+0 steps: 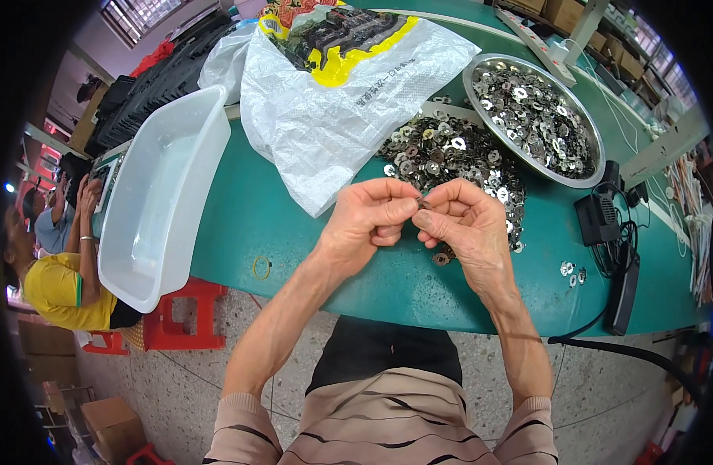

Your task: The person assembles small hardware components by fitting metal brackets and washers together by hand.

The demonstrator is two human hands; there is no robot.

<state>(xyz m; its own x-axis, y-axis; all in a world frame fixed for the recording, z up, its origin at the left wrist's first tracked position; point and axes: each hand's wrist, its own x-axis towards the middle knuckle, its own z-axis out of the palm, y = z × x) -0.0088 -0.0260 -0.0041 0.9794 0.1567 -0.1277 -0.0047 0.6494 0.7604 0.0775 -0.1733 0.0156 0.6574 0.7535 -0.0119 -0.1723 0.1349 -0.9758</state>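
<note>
My left hand (376, 217) and my right hand (469, 225) meet over the green table, thumbs and forefingers pinched together. Between their fingertips is a small dark metal piece (423, 204), mostly covered by the fingers, which looks like one of the ring-shaped metal parts. Just beyond my hands spreads a heap of flat, shiny ring-shaped metal parts (441, 151). Several lie at the heap's near edge, below my right hand. A round steel bowl (597, 180) full of similar parts stands at the far right of the heap.
A white woven sack (317, 139) lies beyond my left hand. A white plastic tub (151, 256) overhangs the table's left edge. A black power adapter (597, 219) with cables and a few loose parts (573, 273) lie at right. A person in yellow (62, 283) sits left, near a red stool (189, 318).
</note>
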